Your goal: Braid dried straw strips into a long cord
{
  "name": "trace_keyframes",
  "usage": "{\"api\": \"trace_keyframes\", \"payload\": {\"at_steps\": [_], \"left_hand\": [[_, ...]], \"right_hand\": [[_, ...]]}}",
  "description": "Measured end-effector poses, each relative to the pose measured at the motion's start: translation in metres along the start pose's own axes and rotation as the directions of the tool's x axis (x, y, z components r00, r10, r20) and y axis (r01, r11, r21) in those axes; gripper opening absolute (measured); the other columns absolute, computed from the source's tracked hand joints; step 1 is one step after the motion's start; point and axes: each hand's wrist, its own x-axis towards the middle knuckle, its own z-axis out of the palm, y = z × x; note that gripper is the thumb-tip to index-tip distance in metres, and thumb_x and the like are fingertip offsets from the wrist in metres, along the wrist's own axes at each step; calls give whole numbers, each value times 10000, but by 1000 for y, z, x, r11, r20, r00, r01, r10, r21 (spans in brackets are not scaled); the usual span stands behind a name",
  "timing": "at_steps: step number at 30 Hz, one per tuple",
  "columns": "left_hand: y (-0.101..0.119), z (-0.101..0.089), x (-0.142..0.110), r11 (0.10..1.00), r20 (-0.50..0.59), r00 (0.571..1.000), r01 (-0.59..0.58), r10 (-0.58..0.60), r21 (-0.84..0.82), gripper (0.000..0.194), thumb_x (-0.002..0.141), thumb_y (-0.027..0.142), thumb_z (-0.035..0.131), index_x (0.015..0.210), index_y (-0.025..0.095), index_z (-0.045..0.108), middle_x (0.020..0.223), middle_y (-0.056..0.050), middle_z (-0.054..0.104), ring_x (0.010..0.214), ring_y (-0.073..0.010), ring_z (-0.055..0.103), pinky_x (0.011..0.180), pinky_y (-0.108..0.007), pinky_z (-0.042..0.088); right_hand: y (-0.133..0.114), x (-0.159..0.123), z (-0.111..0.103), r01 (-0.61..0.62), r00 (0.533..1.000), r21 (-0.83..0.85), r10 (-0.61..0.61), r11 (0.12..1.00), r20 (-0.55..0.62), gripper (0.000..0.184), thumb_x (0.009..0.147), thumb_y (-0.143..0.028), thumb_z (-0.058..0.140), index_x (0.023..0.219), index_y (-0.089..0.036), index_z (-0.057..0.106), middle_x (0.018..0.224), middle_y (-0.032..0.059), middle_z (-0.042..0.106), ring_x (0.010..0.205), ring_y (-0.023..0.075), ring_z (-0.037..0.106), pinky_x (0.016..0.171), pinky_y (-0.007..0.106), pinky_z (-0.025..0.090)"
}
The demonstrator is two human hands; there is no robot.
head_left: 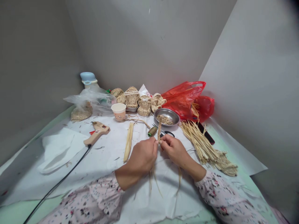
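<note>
Floral sleeves [93,199] run up from the bottom of the view to two bare hands, the left hand [142,157] and the right hand [174,151], which meet above a white cloth [161,202]. Each grip is narrow, with the fingertips [156,142] pinched on a straw plait [159,129] that stands upright above the hands, while loose straw ends [151,183] hang below them. The step in hand looks like working the strands at the plait's lower end, though the fingers hide how they cross. The next move calls for a tight pinch on those strands.

Just ahead of the grip lie scissors [164,133] and a green spool [152,131], and beyond them a metal bowl [167,116] holds a coil of plait [164,119]. To the right of the grip sits a bundle of dry straw [201,144], with a red plastic bag [187,99] farther back. To the left lie a flat straw strip [128,142] and a glue gun [97,132] — its black cable [58,177] trailing toward the near edge — while woven straw sandals [132,98] stand well ahead.
</note>
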Motion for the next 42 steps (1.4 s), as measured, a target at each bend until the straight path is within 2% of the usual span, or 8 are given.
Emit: {"api": "trace_keyframes", "payload": {"at_steps": [4, 8, 16, 23, 28, 32, 39, 42], "left_hand": [[6, 1, 0, 955, 40, 999, 35, -24, -295, 312, 879, 265, 319, 662, 187, 528, 623, -23, 578, 641, -172, 544, 581, -254, 337], [12, 2, -5, 893, 55, 997, 65, -45, -445, 303, 851, 292, 365, 622, 200, 539, 527, -7, 542, 591, -175, 541, 564, -255, 348], [17, 8, -10, 910, 125, 990, 107, -61, -400, 297, 839, 244, 371, 599, 205, 542, 490, -19, 567, 518, -173, 552, 563, -265, 366], [15, 13, -8, 938, 154, 986, 105, -56, -329, 315, 841, 211, 339, 595, 194, 536, 511, -25, 598, 498, -166, 546, 571, -267, 371], [16, 15, -8, 947, 120, 992, 77, -41, -312, 307, 836, 230, 366, 616, 195, 576, 433, -5, 518, 483, -166, 509, 551, -263, 342], [16, 12, -10, 953, 95, 995, 11, 19, -304, 316, 834, 294, 411, 572, 193, 555, 450, 0, 502, 482, -150, 463, 529, -259, 293], [4, -7, -3, 932, -239, 970, -55, -34, -358, 299, 879, 381, 380, 712, 194, 543, 606, 14, 519, 583, -132, 457, 568, -241, 301], [-4, -7, 6, 885, -212, 976, -60, -44, -461, 232, 880, 349, 383, 806, 192, 537, 726, 3, 565, 694, -145, 506, 636, -243, 358]], "right_hand": [[4, 1, 1, -1, 1000, 80, 4, 997, -30, 128, 827, -267, 482, 746, -198, 554, 645, -9, 604, 607, 139, 547, 580, 248, 395], [5, 1, 2, 3, 996, 125, 8, 992, -85, 119, 825, -286, 496, 775, -201, 562, 662, -3, 606, 621, 149, 552, 595, 257, 406], [5, 1, 6, -64, 993, 278, 89, 959, -81, 152, 808, -342, 524, 799, -194, 558, 621, -26, 545, 508, 112, 472, 464, 225, 346], [0, 0, 6, -151, 987, 619, 154, 771, 49, 202, 782, -375, 582, 801, -182, 528, 473, -84, 418, 392, 66, 344, 409, 198, 299], [-6, -1, 3, -198, 980, 729, 155, 655, 126, 187, 760, -338, 599, 768, -173, 513, 543, -65, 500, 361, 27, 238, 384, 187, 248], [0, 3, -1, -204, 977, 751, 184, 628, 111, 173, 741, -315, 602, 768, -177, 501, 616, -62, 516, 360, 19, 222, 348, 184, 134], [1, 6, -4, -235, 971, 748, 180, 621, 155, 200, 721, -327, 633, 758, -171, 514, 577, -75, 484, 348, 17, 199, 339, 199, 88], [-2, 3, -3, -265, 964, 721, 148, 640, 222, 185, 753, -324, 616, 778, -168, 520, 588, -70, 487, 350, 13, 210, 345, 195, 87]]}}
